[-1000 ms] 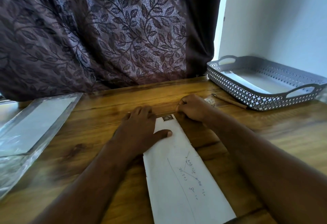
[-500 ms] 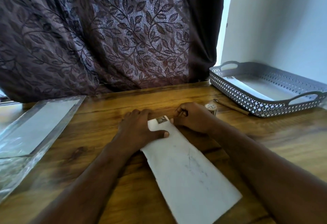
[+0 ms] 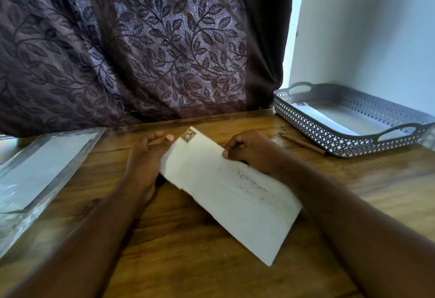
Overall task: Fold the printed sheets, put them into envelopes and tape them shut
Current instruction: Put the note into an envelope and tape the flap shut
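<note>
Stamped envelope [image 3: 226,191] over the desk's [image 3: 188,262] middle, my right hand [image 3: 249,149] pinching its long edge, my left hand [image 3: 146,156] spread loose beside its stamped end

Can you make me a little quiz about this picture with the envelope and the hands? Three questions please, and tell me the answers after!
1. True or false: the grey perforated plastic tray stands to the left of both hands.
2. What lies on the brown wooden table just in front of that tray? A. scissors B. a thin brown pencil C. a cup
3. Fill in: the long white paper envelope is pinched at its edge by the thumb of the ___ hand.

Key
1. False: the tray stands to the right.
2. B
3. right: the right hand pinches it.
</note>
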The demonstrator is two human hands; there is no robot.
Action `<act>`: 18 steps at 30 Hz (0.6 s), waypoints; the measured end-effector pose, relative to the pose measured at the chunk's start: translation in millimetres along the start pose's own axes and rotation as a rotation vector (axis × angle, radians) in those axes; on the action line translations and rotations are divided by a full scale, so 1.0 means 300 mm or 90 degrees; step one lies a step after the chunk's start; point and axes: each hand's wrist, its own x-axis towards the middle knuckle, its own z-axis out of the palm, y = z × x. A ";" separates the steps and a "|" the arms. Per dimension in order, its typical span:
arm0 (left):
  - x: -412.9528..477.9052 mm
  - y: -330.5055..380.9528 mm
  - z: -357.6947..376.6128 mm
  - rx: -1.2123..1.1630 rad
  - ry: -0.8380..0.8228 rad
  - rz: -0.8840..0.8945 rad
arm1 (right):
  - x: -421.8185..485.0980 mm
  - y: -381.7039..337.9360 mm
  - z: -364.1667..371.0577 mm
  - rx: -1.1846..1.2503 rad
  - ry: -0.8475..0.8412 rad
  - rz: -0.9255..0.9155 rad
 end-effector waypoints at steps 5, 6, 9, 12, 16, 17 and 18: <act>-0.071 0.011 0.050 -0.232 -0.146 -0.137 | 0.000 0.001 -0.001 0.095 0.125 0.023; -0.088 0.013 0.062 -0.209 -0.186 -0.143 | 0.006 0.005 -0.004 0.110 0.143 0.023; -0.123 0.012 0.092 -0.116 -0.239 -0.135 | 0.013 0.004 -0.005 0.133 0.175 0.020; -0.125 0.008 0.103 -0.112 -0.192 -0.106 | -0.015 -0.026 -0.033 0.126 0.141 0.043; -0.100 0.000 0.091 -0.141 -0.104 -0.081 | -0.081 -0.045 -0.077 0.066 -0.053 0.190; -0.092 -0.002 0.086 -0.146 -0.093 -0.077 | -0.098 -0.045 -0.083 0.066 -0.077 0.216; -0.088 -0.003 0.083 -0.151 -0.085 -0.075 | -0.117 -0.045 -0.088 0.089 -0.093 0.237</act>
